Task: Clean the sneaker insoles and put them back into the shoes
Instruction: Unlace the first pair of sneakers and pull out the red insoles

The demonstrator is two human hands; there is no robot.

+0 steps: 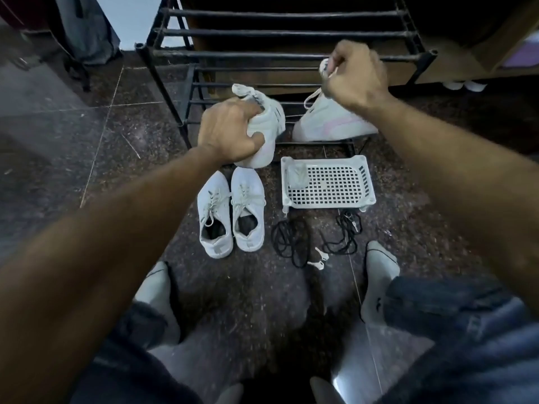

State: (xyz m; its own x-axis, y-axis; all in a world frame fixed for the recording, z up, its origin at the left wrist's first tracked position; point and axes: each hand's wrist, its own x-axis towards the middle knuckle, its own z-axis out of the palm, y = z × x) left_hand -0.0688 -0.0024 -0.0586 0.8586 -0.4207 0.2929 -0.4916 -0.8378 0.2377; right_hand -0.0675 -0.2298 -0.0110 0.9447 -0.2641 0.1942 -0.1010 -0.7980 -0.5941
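Though gripped, sneaker (264,126) logo unreadable

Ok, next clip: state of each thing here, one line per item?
left hand: grips a white sneaker, lifted.
right hand: pinches something white, blurred.
pink-striped sneaker: on the rack, toe up.
white pair: side by side on floor, laced.
basket: on floor, grey cloth inside.
black laces: loose on floor.

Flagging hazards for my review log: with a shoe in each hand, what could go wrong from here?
1. The right hand seems to lift the pink-striped sneaker by tongue or laces only; it may swing or slip.
2. Black laces and keys lie loose by the feet, easily scattered.
3. The left hand squeezes the white sneaker, possibly creasing it.
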